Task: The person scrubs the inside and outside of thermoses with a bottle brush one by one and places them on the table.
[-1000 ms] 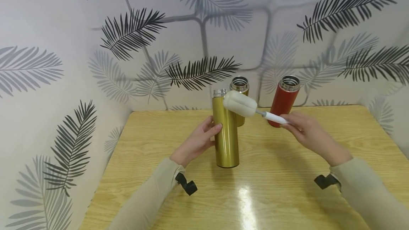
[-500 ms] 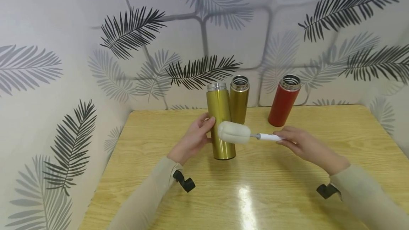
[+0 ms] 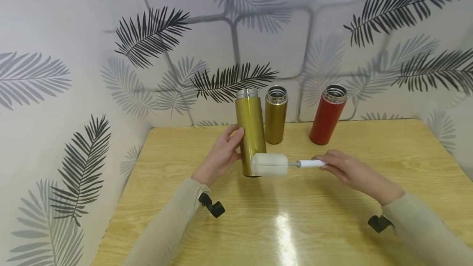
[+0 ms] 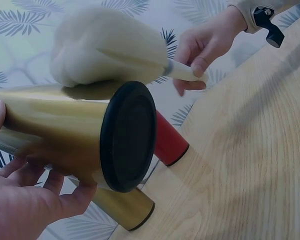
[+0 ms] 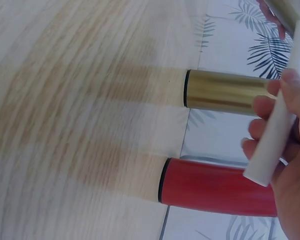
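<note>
My left hand [image 3: 221, 151] grips a tall gold thermos bottle [image 3: 249, 126] around its side, lifted and slightly tilted, its silver neck uncapped. In the left wrist view the black base [image 4: 129, 137] of that bottle faces the camera. Between thumb and fingers, my right hand [image 3: 345, 171] holds a bottle brush by its white handle [image 3: 309, 163]. The cream sponge head [image 3: 269, 164] of the brush overlaps the lower part of the gold bottle in the head view. In the left wrist view the sponge lies right along the bottle's side near the base.
A shorter gold bottle [image 3: 275, 118] and a red bottle [image 3: 328, 118] stand uncapped at the back of the wooden table [image 3: 177, 225], close to the wall [image 3: 273, 48] with its leaf pattern. Both stand beyond my hands.
The sponge head has come down from the neck of the tall bottle to its lower side. My left hand has shifted the bottle slightly left and up in the view.
</note>
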Motion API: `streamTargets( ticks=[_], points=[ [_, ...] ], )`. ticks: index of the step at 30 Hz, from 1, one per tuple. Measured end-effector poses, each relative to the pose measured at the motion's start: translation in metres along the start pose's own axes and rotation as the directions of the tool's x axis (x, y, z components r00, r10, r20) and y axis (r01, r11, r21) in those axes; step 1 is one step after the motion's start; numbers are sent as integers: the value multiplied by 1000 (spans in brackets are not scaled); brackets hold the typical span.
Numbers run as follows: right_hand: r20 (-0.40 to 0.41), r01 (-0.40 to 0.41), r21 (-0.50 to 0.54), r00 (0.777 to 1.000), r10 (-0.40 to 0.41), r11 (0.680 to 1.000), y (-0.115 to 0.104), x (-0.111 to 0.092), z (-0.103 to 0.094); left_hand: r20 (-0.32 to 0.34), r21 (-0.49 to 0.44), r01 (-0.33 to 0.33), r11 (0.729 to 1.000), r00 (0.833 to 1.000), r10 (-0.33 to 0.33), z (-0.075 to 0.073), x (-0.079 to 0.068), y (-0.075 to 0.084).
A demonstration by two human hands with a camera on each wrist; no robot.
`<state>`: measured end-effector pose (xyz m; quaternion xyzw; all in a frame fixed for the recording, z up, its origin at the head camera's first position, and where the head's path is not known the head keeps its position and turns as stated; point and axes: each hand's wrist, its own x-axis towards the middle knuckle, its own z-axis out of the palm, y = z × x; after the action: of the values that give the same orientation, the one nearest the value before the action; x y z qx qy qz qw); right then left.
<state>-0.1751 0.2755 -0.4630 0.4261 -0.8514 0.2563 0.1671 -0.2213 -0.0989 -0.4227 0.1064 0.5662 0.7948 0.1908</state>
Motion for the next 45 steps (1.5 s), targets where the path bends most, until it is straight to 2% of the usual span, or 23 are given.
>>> streamTargets(
  ticks=[5, 9, 14, 18, 22, 27, 32, 38, 45],
  points=[
    [-28, -40, -45, 999, 39, 998, 0, 2, -5, 28, 32, -10, 999, 1000, 9, 0, 0, -1],
    [-37, -76, -70, 997, 73, 995, 0, 5, -9, 25, 52, 22, 998, 999, -23, 1, -2, -3],
    [-60, -126, -91, 991, 121, 988, 1, 10, -16, 60, 14, 26, 1000, 998, -27, 2, -6, -9],
    [-126, -79, -101, 990, 66, 992, 5, 12, -22, 104, -21, 2, 1000, 995, 0, 1, -7, -14],
    [-181, -32, -85, 983, 16, 996, 7, 18, -27, 103, -17, 25, 1000, 994, -23, 2, -7, -14],
    [-221, -75, -118, 974, 48, 990, 7, 23, -32, 102, 21, 67, 998, 992, -69, 7, -6, -12],
    [-249, -64, -115, 968, 34, 991, 9, 26, -36, 144, 11, 51, 999, 988, -52, 6, -6, -14],
    [-224, 16, -67, 974, -30, 998, 11, 22, -27, 132, 29, 31, 999, 991, -35, 2, -6, -14],
    [-105, -12, -1, 994, 12, 1000, 9, 9, -9, 103, 13, -16, 1000, 995, 14, -1, -4, -8]
  ],
)
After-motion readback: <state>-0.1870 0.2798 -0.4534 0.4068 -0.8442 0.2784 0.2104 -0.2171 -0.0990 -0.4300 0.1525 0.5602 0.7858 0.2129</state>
